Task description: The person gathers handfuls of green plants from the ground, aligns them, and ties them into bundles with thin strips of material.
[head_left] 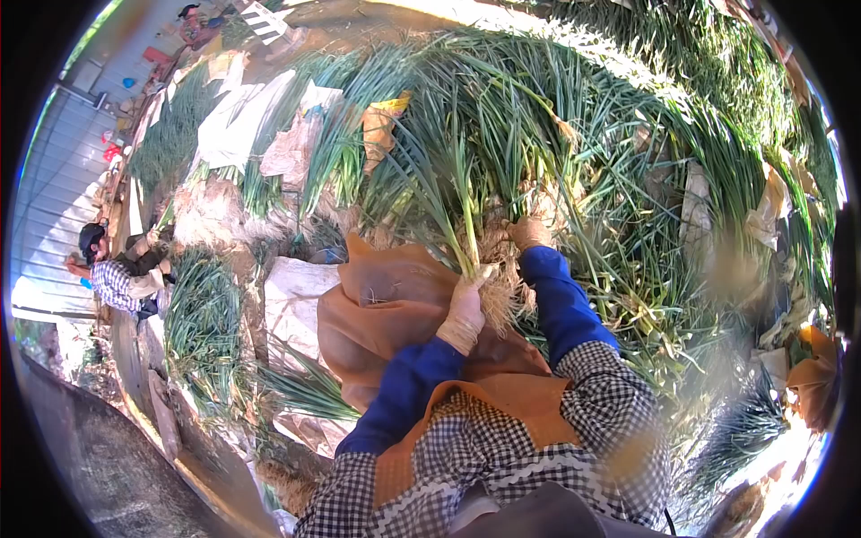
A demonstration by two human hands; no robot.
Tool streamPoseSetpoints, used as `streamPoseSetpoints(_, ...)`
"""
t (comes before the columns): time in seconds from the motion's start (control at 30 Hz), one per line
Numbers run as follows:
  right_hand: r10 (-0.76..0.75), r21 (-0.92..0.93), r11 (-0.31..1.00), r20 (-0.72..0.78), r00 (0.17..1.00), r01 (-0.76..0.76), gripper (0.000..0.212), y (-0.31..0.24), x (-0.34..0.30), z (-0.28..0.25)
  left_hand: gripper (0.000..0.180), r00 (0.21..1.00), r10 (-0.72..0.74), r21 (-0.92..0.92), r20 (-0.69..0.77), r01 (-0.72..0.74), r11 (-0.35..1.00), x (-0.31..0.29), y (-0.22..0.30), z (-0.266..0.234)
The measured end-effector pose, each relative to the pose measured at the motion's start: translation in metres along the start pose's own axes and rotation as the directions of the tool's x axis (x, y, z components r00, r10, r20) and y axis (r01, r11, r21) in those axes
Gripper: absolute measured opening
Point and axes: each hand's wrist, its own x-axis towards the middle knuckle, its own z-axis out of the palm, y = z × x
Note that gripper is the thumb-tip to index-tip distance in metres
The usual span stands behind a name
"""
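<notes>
My left hand (465, 313), in a pale glove, is closed around a few green onions (470, 235) near their white, rooty ends. Their green leaves point away from me, and stringy roots hang beside the hand over the brown apron cloth on my lap. Farther forward and to the right, my right hand (530, 234), also gloved, is at the root end of the large onion heap (538, 117). Its fingers curl in among the roots and stems there and are partly hidden. Dry, tan roots (499, 255) lie between the two hands.
Brown apron cloth (386, 291) spreads over my lap. White sacking (300, 300) lies to its left, by a smaller onion pile (204, 314). Another person (121, 278) sits at the far left. Pale sacks (242, 121) cover onions at the back left; loose leaves (646, 309) lie right.
</notes>
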Motion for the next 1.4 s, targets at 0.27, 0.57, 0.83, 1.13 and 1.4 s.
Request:
streamPoseSetpoints(0.27,-0.392,0.619,0.573,-0.368,0.843,0.537,0.026,0.016,-0.055,0.022,0.013,0.976,0.205,0.371,0.075,-0.218,0.902,0.007,-0.024,-0.004)
streamPoseSetpoints(0.57,-0.416,0.812,0.478,-0.127,0.901,0.335,0.009,0.082,-0.142,-0.076,0.025,0.992,0.103,0.166,0.078,-0.114,0.98,0.002,-0.013,-0.007)
streamPoseSetpoints(0.83,-0.422,0.343,0.781,-0.326,0.846,0.522,0.028,-0.011,-0.069,-0.007,0.016,0.995,0.047,0.168,0.085,-0.061,0.984,0.001,-0.013,-0.007)
streamPoseSetpoints(1.13,-0.378,0.48,0.571,-0.567,0.732,0.666,0.021,0.063,-0.138,-0.023,0.011,0.993,0.031,0.047,0.114,-0.036,0.998,-0.003,-0.012,-0.001)
streamPoseSetpoints(1.4,0.066,0.976,0.061,-0.211,0.975,0.207,0.022,0.088,-0.154,-0.054,0.028,0.884,-0.22,0.227,0.412,0.134,0.965,-0.011,-0.019,0.006)
